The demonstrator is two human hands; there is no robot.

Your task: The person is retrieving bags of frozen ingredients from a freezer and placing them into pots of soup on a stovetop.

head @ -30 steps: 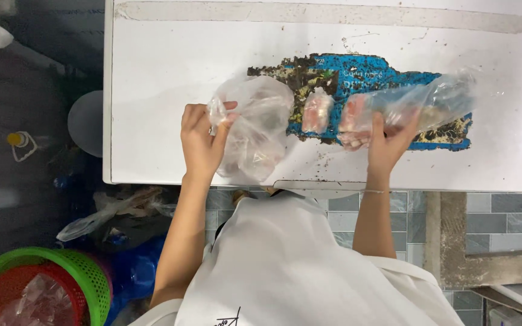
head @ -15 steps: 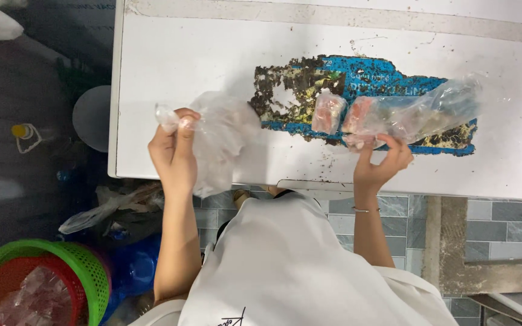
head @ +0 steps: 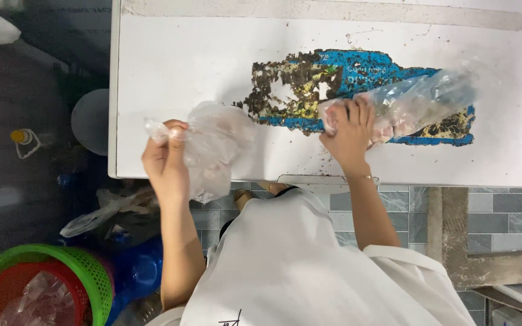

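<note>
L hand grip closed on neck of filled clear plastic bag, held over near-left edge of white desk. R hand grip closed on end of long clear bag w/ pinkish pieces, lying on desk's peeling blue patch.

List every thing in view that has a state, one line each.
left hand: gripping the clear plastic bag, lifted off the table
right hand: pressing on the long plastic bag
long plastic bag: lying flat on the white table
white table: surface peeled, blue and dark patch exposed
green basket: holding a red basket
</note>
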